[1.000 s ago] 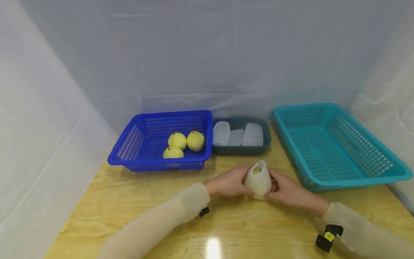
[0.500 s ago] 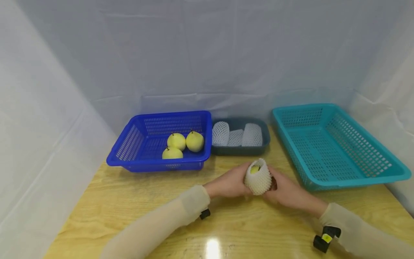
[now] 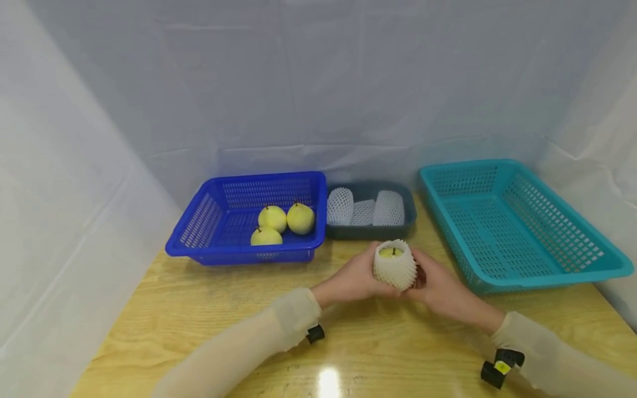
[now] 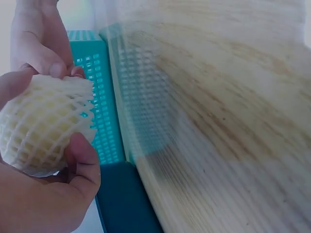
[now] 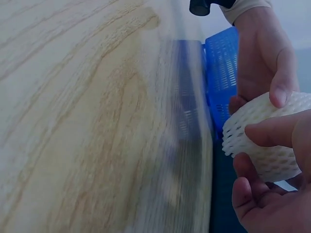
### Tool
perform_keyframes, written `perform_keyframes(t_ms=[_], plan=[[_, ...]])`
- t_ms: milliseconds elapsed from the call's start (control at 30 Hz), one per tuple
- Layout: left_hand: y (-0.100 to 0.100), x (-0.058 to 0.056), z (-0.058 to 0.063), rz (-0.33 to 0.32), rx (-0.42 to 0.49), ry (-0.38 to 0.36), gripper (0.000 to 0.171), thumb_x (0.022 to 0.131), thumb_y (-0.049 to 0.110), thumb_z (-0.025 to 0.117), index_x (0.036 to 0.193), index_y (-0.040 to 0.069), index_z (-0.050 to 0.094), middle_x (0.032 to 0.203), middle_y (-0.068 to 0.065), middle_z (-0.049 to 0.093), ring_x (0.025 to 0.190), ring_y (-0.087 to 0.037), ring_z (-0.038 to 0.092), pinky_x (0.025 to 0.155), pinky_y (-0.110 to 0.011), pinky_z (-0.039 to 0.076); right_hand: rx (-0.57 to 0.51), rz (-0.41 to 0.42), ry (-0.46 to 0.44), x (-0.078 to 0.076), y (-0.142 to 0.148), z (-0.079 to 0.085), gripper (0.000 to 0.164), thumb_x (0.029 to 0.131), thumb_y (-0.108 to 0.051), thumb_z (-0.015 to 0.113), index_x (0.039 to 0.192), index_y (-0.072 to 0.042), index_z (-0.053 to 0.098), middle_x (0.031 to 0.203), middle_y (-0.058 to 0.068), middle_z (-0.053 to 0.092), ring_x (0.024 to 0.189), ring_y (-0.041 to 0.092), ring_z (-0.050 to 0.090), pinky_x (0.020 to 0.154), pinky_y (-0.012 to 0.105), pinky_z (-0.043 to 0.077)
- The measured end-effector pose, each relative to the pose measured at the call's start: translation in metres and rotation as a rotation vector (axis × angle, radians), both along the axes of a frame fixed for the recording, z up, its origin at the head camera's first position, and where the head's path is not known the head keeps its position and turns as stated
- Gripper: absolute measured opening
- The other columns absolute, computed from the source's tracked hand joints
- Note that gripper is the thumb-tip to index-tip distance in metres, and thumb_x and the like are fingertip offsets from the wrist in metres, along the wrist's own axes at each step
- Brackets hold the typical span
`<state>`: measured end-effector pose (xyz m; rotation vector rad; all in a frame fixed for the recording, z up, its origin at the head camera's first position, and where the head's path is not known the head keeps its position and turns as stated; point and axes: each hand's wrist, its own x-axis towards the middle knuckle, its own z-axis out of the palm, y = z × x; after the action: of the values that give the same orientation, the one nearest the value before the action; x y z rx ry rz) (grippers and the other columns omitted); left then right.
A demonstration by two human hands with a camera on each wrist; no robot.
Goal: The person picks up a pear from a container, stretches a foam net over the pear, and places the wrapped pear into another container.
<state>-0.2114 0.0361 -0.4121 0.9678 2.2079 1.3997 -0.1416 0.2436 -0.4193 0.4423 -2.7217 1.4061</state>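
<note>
Left hand point(image 3: 352, 281): I see fingers curled round the white foam-mesh sleeve point(image 3: 394, 273), parted only to its width.
Right hand point(image 3: 445, 290): fingers curled on its opposite side.
Round yellow pear point(image 3: 388, 253): inside the sleeve, stem showing, in front of the dark teal plastic tray point(image 3: 370, 232).
Blue plastic basket point(image 3: 239, 254): three yellow pears point(image 3: 301, 219) inside.

Below and right of centre in the head view, a foam net point(image 3: 395, 273) is hiding most of a pear point(image 3: 388, 252) and some fingers of the left hand point(image 3: 354, 278). At lower left, the frame's edge is cropping the left sleeve point(image 3: 249, 345).
</note>
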Motion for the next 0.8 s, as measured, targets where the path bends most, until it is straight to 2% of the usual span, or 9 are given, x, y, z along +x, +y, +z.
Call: perform_keyframes(t_ms=[133, 233, 367, 500, 667, 800], plan=[[-0.003, -0.001, -0.001, 0.024, 0.005, -0.018, 0.082, 0.071, 0.024, 0.091, 0.141, 0.02, 0.047, 0.12, 0.002, 0.062, 0.104, -0.01, 0.06, 0.091, -0.028, 0.051, 0.086, -0.004, 0.029, 0.0, 0.001, 0.004, 0.082, 0.08, -0.011, 0.084, 0.149, -0.008, 0.041, 0.117, 0.008, 0.061, 0.094, 0.02, 0.058, 0.073, 0.029, 0.053], [-0.006, -0.003, 0.001, 0.012, 0.028, -0.04, 0.084, 0.072, 0.023, 0.09, 0.142, 0.02, 0.045, 0.12, 0.001, 0.061, 0.104, -0.011, 0.06, 0.09, -0.028, 0.052, 0.124, -0.002, 0.034, 0.001, 0.002, 0.01, 0.089, 0.079, -0.021, 0.086, 0.153, -0.009, 0.036, 0.118, 0.007, 0.06, 0.097, 0.02, 0.056, 0.07, 0.03, 0.052], [-0.008, -0.006, 0.004, -0.014, 0.1, -0.126, 0.084, 0.073, 0.016, 0.088, 0.143, 0.015, 0.043, 0.121, -0.003, 0.062, 0.104, -0.012, 0.061, 0.09, -0.029, 0.053, 0.108, 0.0, 0.014, 0.001, 0.003, 0.018, 0.098, 0.081, -0.03, 0.085, 0.158, -0.015, 0.027, 0.135, 0.008, 0.053, 0.11, 0.024, 0.051, 0.072, 0.032, 0.051], [-0.008, -0.008, 0.006, -0.028, 0.164, -0.228, 0.08, 0.074, 0.008, 0.085, 0.142, 0.011, 0.043, 0.122, -0.007, 0.063, 0.105, -0.013, 0.062, 0.091, -0.028, 0.053, 0.04, 0.027, 0.021, 0.0, 0.001, 0.019, 0.089, 0.087, -0.026, 0.08, 0.158, -0.013, 0.028, 0.137, 0.011, 0.051, 0.109, 0.023, 0.053, 0.076, 0.029, 0.053], [-0.009, -0.006, 0.007, -0.007, 0.15, -0.225, 0.084, 0.072, 0.007, 0.084, 0.144, 0.009, 0.04, 0.125, -0.01, 0.06, 0.108, -0.015, 0.06, 0.094, -0.028, 0.051, -0.043, 0.071, 0.053, 0.0, -0.003, 0.017, 0.085, 0.088, -0.014, 0.078, 0.155, -0.002, 0.028, 0.136, 0.019, 0.051, 0.104, 0.021, 0.059, 0.082, 0.028, 0.056], [-0.008, -0.003, 0.008, 0.028, 0.139, -0.206, 0.087, 0.073, 0.007, 0.085, 0.144, 0.007, 0.035, 0.129, -0.014, 0.058, 0.113, -0.017, 0.058, 0.096, -0.029, 0.05, -0.064, 0.055, 0.039, 0.002, -0.005, 0.015, 0.089, 0.088, -0.015, 0.079, 0.157, -0.002, 0.024, 0.146, 0.022, 0.044, 0.122, 0.032, 0.057, 0.097, 0.034, 0.053]])
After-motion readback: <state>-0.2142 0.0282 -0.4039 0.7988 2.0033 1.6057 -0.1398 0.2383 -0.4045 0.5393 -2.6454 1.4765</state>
